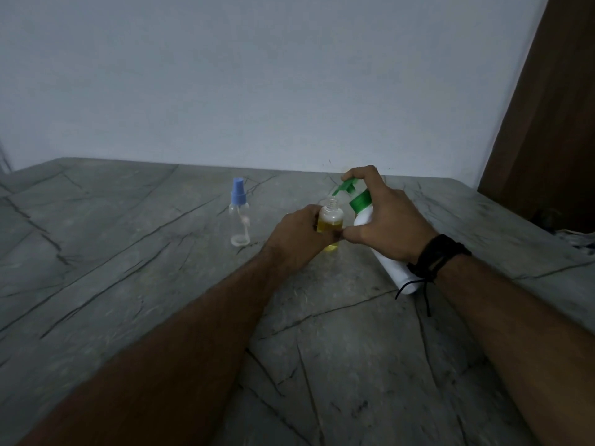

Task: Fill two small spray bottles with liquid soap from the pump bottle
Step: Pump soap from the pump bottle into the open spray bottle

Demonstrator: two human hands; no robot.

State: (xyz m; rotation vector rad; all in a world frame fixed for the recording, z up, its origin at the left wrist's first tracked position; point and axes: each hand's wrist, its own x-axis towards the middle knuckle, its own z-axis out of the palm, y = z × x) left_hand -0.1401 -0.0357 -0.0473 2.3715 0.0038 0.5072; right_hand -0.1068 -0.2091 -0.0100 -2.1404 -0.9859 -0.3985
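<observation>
**A:** Where do you stand right now?

**B:** You're mid-fill on the first bottle. Your left hand [301, 233] is wrapped around the uncapped spray bottle [330, 218], which stands on the grey stone table [128, 252]. It has yellow liquid soap in it up to roughly half of the part I can see; your fingers hide the lower body.

**A:** And your right?

**B:** Your right hand [383, 217] grips the white pump bottle [391, 262], tilted toward the small one, with a finger curled over the green pump head [346, 186]. The nozzle tip sits just above the open neck. I can't tell whether soap is coming out at this instant.

**A:** The second bottle?

**B:** The blue-capped spray bottle [240, 217] stands upright to your left, well apart from your hands. It looks empty, with its cap on and the dip tube curling at the bottom.

**A:** So what does the next move call for?

**B:** My judgement: keep pressing the pump with the nozzle held over that narrow neck, and hold the small bottle steady so it doesn't tip. Stop short of the shoulder so the sprayer can go back in without overflow. I don't see that bottle's cap anywhere, so you'll need to find it.
</observation>
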